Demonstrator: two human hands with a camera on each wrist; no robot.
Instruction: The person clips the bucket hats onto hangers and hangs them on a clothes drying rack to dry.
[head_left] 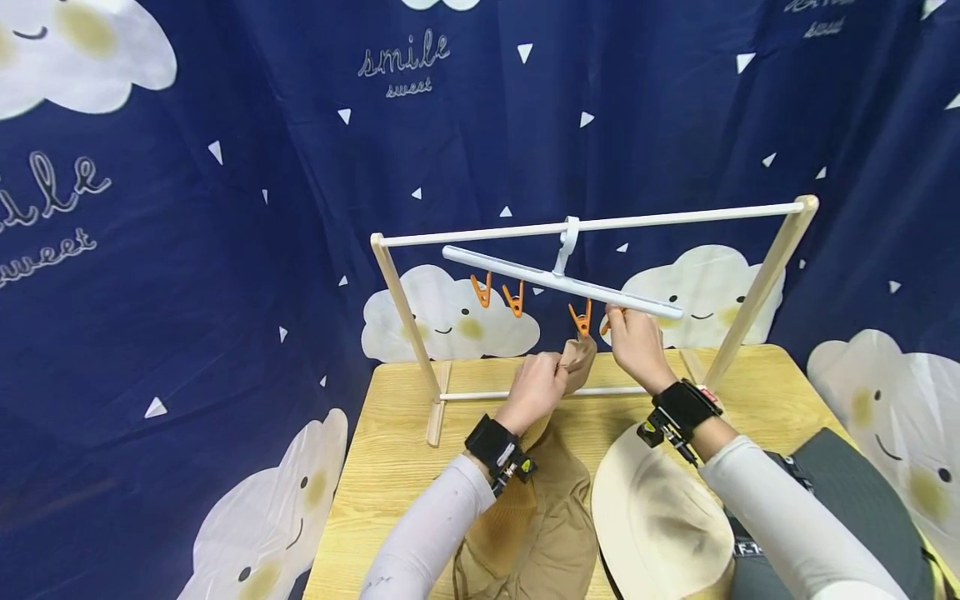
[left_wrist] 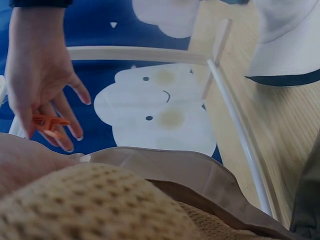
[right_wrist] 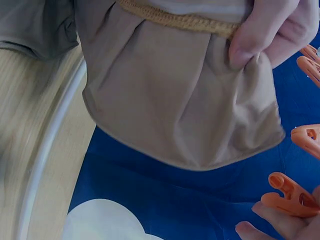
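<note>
In the head view my left hand (head_left: 534, 390) grips the edge of a tan sun hat (head_left: 579, 360) below the rack. Its woven crown (left_wrist: 95, 205) fills the bottom of the left wrist view, and its smooth cloth flap (right_wrist: 185, 95) hangs down in the right wrist view. My right hand (head_left: 637, 343) pinches an orange clip (right_wrist: 290, 197) under the right end of a white hanger (head_left: 540, 276). Another orange clip (head_left: 581, 318) hangs just above the hat; whether it bites the cloth I cannot tell. Two more clips (head_left: 482, 290) hang farther left.
The hanger hooks over the white top bar (head_left: 675, 217) of a wooden-legged rack on the table (head_left: 360, 467). Below lie a brown cloth hat (head_left: 562, 517), a cream hat (head_left: 637, 508) and a dark grey hat (head_left: 855, 492). A blue curtain stands behind.
</note>
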